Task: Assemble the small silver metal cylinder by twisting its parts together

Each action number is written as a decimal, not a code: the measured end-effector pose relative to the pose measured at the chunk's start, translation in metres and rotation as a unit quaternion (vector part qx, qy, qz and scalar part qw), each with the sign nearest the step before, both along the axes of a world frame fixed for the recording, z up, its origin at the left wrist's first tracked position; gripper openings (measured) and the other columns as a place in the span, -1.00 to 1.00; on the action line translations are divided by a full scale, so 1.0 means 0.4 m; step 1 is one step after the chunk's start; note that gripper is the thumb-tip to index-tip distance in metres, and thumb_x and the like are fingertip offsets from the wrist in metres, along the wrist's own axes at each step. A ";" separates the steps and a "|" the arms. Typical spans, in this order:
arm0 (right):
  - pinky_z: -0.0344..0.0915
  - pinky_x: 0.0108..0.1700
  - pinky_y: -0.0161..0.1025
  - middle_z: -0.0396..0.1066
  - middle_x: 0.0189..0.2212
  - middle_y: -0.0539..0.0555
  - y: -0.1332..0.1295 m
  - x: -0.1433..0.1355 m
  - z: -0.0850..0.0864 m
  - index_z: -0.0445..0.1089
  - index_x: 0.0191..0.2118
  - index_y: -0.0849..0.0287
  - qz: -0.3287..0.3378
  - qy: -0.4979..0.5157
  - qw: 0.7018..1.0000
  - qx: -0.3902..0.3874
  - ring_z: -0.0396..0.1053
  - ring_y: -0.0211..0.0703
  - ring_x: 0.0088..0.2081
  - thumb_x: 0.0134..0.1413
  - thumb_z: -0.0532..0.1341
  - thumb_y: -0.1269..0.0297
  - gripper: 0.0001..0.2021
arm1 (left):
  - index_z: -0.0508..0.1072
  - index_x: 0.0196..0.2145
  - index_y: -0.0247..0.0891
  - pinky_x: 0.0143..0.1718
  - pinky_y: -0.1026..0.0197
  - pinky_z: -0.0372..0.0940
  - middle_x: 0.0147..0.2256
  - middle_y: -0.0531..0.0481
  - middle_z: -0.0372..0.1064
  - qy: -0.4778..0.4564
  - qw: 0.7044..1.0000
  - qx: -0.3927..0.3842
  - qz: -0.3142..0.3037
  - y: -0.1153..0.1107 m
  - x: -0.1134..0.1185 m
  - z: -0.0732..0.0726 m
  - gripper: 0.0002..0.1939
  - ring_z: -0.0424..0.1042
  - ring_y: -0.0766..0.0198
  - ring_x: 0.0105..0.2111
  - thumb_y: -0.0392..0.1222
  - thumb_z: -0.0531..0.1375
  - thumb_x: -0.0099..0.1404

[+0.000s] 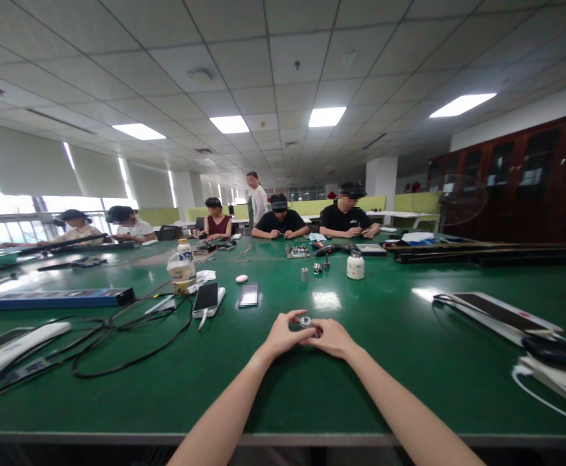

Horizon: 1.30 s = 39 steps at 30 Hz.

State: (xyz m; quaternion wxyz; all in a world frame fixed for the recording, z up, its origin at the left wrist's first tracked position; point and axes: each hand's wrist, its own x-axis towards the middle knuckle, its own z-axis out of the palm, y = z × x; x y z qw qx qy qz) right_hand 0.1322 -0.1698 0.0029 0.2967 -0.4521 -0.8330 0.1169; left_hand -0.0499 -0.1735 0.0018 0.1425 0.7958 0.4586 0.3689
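A small round metal part with a ring-shaped top is held above the green table. My left hand curls around it from the left, thumb and index finger closed on it. From the right, my right hand meets it with bent fingers touching the part's lower side. The fingers hide most of the part. Farther off stand a grey metal cylinder, small shiny metal pieces and a dark metal fitting.
On the green table, a white jar, a phone, a blue power strip and black cables lie around. A white device is at the right. Several people sit across the table; one stands behind.
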 end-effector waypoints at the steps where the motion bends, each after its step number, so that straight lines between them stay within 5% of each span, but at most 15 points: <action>1: 0.01 -0.52 -0.37 0.38 -0.62 -0.09 0.000 0.003 0.002 0.42 -0.51 0.12 0.007 0.007 1.000 -0.001 0.28 -0.25 -0.55 -0.19 0.34 -0.16 -0.60 | 0.38 0.01 -0.27 -0.08 -0.03 0.38 -0.01 -0.10 0.38 0.003 1.000 -0.012 -0.013 0.002 0.000 -0.003 -0.70 0.44 0.13 -0.10 -0.12 0.17 0.38; 5: 0.00 -0.53 -0.39 0.29 -0.65 -0.14 0.000 0.007 0.009 0.32 -0.58 0.14 0.012 0.049 0.999 0.015 0.21 -0.30 -0.56 -0.37 0.44 -0.09 -0.56 | 0.40 -0.01 -0.30 -0.11 -0.01 0.40 -0.02 -0.08 0.38 0.015 0.997 -0.052 -0.057 0.011 0.000 -0.014 -0.71 0.44 0.10 -0.10 -0.11 0.18 0.37; 10: 0.11 -0.49 -0.37 0.28 -0.62 -0.14 0.001 -0.010 0.010 0.36 -0.18 0.13 -0.011 0.116 0.993 0.035 0.24 -0.28 -0.56 0.09 0.22 -0.04 -0.66 | 0.40 -0.01 -0.31 -0.12 0.00 0.40 -0.02 -0.07 0.38 0.024 0.993 -0.089 -0.077 0.024 0.001 -0.026 -0.70 0.44 0.09 -0.11 -0.11 0.19 0.36; 13: 0.21 -0.46 -0.35 0.33 -0.59 -0.11 0.005 -0.019 0.006 0.38 -0.11 0.14 -0.010 0.123 0.992 0.026 0.30 -0.28 -0.54 0.21 0.16 0.04 -0.71 | 0.40 -0.01 -0.30 -0.12 0.00 0.40 -0.01 -0.08 0.38 0.022 0.991 -0.101 -0.083 0.028 0.000 -0.030 -0.70 0.44 0.10 -0.11 -0.12 0.19 0.36; 21: 0.44 -0.16 -0.11 0.42 -0.09 0.09 0.014 -0.021 -0.001 0.37 -0.03 0.21 -0.010 0.098 0.995 -0.022 0.45 -0.12 -0.18 0.28 0.17 0.21 -0.77 | 0.40 -0.01 -0.30 -0.12 0.00 0.40 -0.02 -0.07 0.38 0.016 0.987 -0.120 -0.105 0.018 -0.002 -0.022 -0.70 0.44 0.10 -0.11 -0.12 0.19 0.36; 33: 0.40 -0.06 -0.02 0.37 0.02 0.13 0.062 0.066 -0.014 0.34 0.03 0.17 -0.184 0.029 0.982 -0.031 0.42 -0.07 -0.08 0.28 0.18 0.23 -0.74 | 0.39 0.00 -0.30 -0.12 -0.01 0.40 -0.04 -0.08 0.39 -0.005 0.989 -0.103 -0.103 0.004 0.002 -0.019 -0.70 0.45 0.12 -0.12 -0.12 0.18 0.37; 39: 0.40 -0.05 -0.01 0.36 0.03 0.13 0.063 0.075 -0.028 0.34 0.04 0.17 -0.197 0.000 0.980 -0.032 0.41 -0.06 -0.07 0.28 0.17 0.23 -0.74 | 0.40 -0.02 -0.30 -0.13 0.00 0.40 -0.06 -0.07 0.40 -0.007 0.990 -0.097 -0.101 0.004 0.001 -0.022 -0.71 0.46 0.13 -0.14 -0.11 0.18 0.37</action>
